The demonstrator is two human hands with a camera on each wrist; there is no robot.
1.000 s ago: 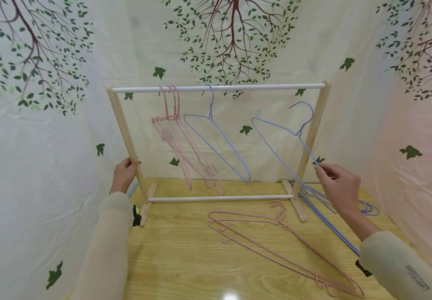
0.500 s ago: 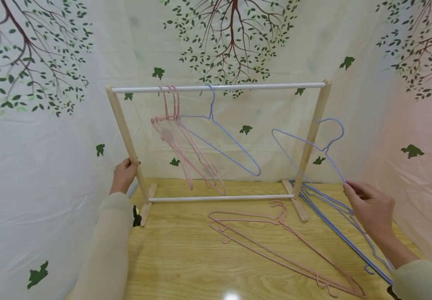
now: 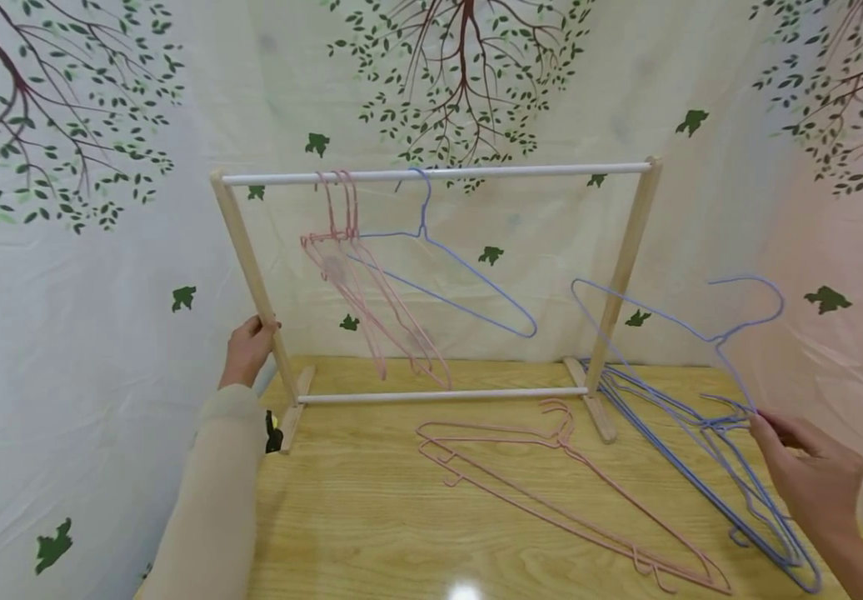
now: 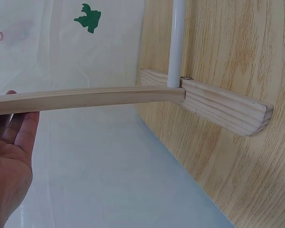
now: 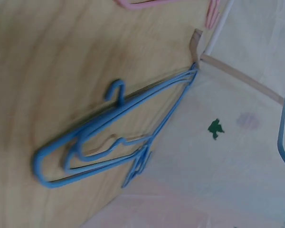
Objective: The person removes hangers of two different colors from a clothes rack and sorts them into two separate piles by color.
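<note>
My left hand [image 3: 248,350] grips the left wooden post [image 3: 246,250] of a small clothes rack; in the left wrist view the fingers [image 4: 24,133] pass behind that post. At the right, my right hand [image 3: 814,467] pinches a blue clothes hanger [image 3: 649,307] by its sloping arm, its hook upward and off the rack. Several pink hangers [image 3: 349,237] hang on the left part of the white top rail [image 3: 536,172]. Beside them hangs another blue hanger [image 3: 476,275], turned at an angle. Only a sliver of the right hand shows in the right wrist view.
A pile of blue hangers [image 5: 118,114] lies on the wooden table by the rack's right foot [image 3: 598,417]. Pink hangers [image 3: 574,521] lie on the table in front of the rack. A leaf-patterned curtain [image 3: 521,100] encloses the back and sides.
My right hand has moved right and down with the blue hanger, away from the rack. The hanging blue hanger has swung round, its lower end going right. The left hand stays on the post.
</note>
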